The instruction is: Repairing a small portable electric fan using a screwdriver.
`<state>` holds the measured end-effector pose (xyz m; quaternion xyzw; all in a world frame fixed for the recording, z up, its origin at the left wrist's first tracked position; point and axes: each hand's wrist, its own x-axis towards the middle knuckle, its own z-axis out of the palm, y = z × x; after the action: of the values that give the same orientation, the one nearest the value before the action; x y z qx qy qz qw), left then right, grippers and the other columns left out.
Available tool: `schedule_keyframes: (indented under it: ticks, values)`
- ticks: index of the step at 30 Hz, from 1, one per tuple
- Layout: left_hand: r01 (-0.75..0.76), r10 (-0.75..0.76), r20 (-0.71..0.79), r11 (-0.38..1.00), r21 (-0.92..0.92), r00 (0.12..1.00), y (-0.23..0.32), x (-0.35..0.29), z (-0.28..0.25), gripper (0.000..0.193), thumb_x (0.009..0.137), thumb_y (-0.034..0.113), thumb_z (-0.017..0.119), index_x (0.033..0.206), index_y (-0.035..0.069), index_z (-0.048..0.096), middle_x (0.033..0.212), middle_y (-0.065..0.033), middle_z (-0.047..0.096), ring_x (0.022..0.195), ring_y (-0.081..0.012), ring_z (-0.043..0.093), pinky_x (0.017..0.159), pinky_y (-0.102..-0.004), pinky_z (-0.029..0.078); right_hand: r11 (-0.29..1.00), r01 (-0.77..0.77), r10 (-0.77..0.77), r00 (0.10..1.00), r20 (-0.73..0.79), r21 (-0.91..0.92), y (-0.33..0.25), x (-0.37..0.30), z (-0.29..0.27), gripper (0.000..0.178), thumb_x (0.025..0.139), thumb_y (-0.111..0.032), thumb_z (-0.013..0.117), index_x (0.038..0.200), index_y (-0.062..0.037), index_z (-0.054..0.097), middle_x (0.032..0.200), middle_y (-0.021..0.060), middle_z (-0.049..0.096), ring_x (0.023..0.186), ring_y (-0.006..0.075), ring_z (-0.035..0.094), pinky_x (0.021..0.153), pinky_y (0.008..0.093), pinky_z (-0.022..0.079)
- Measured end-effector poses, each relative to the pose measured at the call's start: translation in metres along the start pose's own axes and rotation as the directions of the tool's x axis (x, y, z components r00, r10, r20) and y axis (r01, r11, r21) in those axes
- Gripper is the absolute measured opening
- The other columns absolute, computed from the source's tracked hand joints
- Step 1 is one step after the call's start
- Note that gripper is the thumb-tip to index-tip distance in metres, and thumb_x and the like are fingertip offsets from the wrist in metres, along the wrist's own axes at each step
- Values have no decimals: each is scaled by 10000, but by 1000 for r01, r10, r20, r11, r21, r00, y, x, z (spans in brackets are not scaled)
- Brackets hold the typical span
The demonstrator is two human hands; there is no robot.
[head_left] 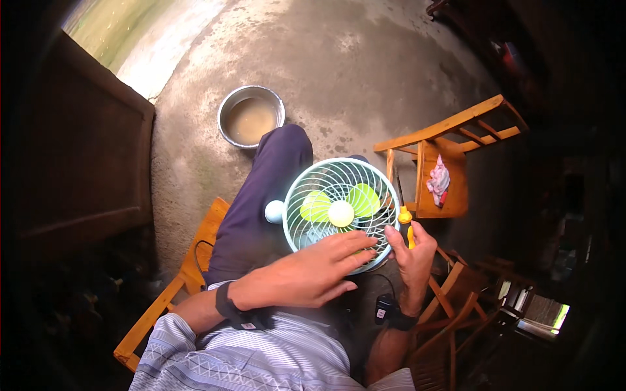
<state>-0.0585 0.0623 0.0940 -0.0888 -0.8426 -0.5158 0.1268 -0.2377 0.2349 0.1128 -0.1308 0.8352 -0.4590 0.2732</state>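
Concrete floor (365, 72) fills the upper middle of the view, grey and stained, with a strip of bright ground past its upper left edge. A dark wooden panel (85, 163) stands at the left edge. At the right a wooden chair (450, 140) lies tipped on the floor, and a pink and white cloth (439, 181) lies crumpled on its seat. The person sits on another wooden chair (195, 260), whose frame shows at the lower left beside a dark blue trouser leg (261, 202). A striped shirt (261, 358) fills the lower edge.

A small fan (339, 212) rests on the lap, against the knee, its pale green round grille facing up, yellow-green blades and a white hub behind the wires. A white knob sticks out at its left edge. A steel bowl (251, 117) of murky water stands on the floor just beyond the knee.

The left hand (306, 270) lies flat over the lower rim of the grille, fingers straight and slightly spread, tips touching the wires. The right hand (411, 251) sits at the fan's right edge, thumb on the rim, fingers curled around the yellow handle of a screwdriver (404, 215), whose dark shaft points up. Each wrist wears a black band with a small black box.
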Motion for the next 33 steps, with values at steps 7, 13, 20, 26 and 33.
schedule_keyframes:
  ticks: [7,13,20,26,33]
  values:
    - [417,-578,-363,800,-432,731,-59,-44,-66,509,1064,225,625,1504,-20,548,1515,-162,598,1379,-237,580,1168,-392,448,973,-48,43,999,28,224,22,-1,-18,288,909,-166,814,1100,31,725,821,2,681,631,41,543,556,198,402]
    - [409,-551,78,510,-756,831,-82,-31,-46,647,1110,383,548,1605,-13,417,1573,-185,529,1450,-274,502,1220,-383,373,816,-109,62,993,102,568,72,13,-35,188,939,-100,714,1062,39,686,817,-1,637,589,42,462,568,187,362]
    - [250,-281,26,801,-544,959,-71,-20,-25,615,1095,341,533,1592,-6,425,1649,-231,391,1536,-366,378,1250,-458,328,554,-221,142,975,170,803,168,27,-64,607,920,-191,749,1447,45,560,1357,171,696,1129,293,714,1047,440,567]
    - [152,-189,-36,877,-455,981,-41,-13,-26,598,1033,168,605,1569,-33,434,1619,-256,413,1487,-429,419,1241,-480,335,439,-330,49,938,345,836,184,44,-52,745,871,-300,812,1479,35,541,1396,201,676,1249,361,677,1092,526,551]
    - [111,-134,-15,879,-464,991,-33,-17,-22,728,987,128,630,1643,13,336,1694,-234,348,1563,-407,351,1276,-491,290,418,-388,127,921,369,822,152,39,-22,699,866,-361,785,1404,46,602,1282,217,723,1107,339,738,964,481,631]
